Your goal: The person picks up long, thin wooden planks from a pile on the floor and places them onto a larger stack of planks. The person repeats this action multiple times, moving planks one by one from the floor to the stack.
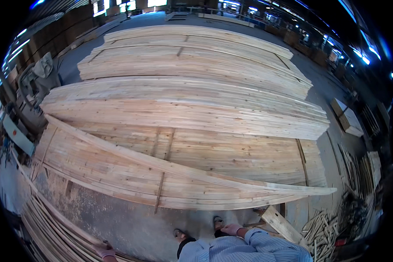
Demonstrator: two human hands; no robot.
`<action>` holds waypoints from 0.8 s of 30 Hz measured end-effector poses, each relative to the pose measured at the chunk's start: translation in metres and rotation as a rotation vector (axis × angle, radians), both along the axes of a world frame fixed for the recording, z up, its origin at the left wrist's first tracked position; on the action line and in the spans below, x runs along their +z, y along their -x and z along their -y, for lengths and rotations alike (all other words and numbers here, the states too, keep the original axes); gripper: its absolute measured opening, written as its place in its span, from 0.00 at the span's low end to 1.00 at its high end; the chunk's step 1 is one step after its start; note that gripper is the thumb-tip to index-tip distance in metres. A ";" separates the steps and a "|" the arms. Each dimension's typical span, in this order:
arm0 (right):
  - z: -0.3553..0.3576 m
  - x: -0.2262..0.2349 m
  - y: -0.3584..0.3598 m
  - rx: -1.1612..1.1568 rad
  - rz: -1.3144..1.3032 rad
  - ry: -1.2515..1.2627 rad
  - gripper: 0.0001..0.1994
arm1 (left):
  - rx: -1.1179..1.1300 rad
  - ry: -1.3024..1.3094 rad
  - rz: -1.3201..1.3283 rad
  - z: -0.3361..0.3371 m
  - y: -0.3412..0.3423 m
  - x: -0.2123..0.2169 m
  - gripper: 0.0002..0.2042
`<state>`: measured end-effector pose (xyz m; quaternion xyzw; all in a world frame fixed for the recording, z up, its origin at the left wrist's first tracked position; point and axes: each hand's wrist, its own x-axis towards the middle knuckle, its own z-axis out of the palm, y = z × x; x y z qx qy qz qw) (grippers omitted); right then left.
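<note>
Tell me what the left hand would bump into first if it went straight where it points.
Most likely the long, thin wooden strips: the left hand points up and leftward in the picture, right by them. Depth is unclear, so it may already be touching them.

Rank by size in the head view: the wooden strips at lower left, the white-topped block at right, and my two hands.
1. Wooden strips, largest.
2. White-topped block.
3. Left hand and right hand: they look alike, so unranked.
</note>
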<state>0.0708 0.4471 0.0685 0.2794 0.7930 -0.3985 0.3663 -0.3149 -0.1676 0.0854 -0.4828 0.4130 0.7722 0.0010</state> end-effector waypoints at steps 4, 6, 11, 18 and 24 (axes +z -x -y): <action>-0.047 0.024 -0.020 0.011 0.042 -0.235 0.26 | 0.076 0.032 -0.024 -0.010 -0.028 0.003 0.24; -0.100 -0.025 -0.043 0.014 -0.008 -0.462 0.26 | 0.103 -0.047 0.002 -0.039 -0.066 -0.007 0.23; -0.205 0.009 -0.035 -0.106 -0.148 -0.841 0.37 | 0.702 -0.909 0.196 -0.129 -0.210 -0.064 0.24; -0.298 -0.026 -0.045 0.134 -0.073 -0.925 0.36 | -0.474 -0.242 0.519 -0.252 -0.366 -0.072 0.28; -0.335 -0.065 -0.042 0.210 -0.255 -1.229 0.23 | -0.414 -0.236 0.342 -0.258 -0.382 -0.061 0.32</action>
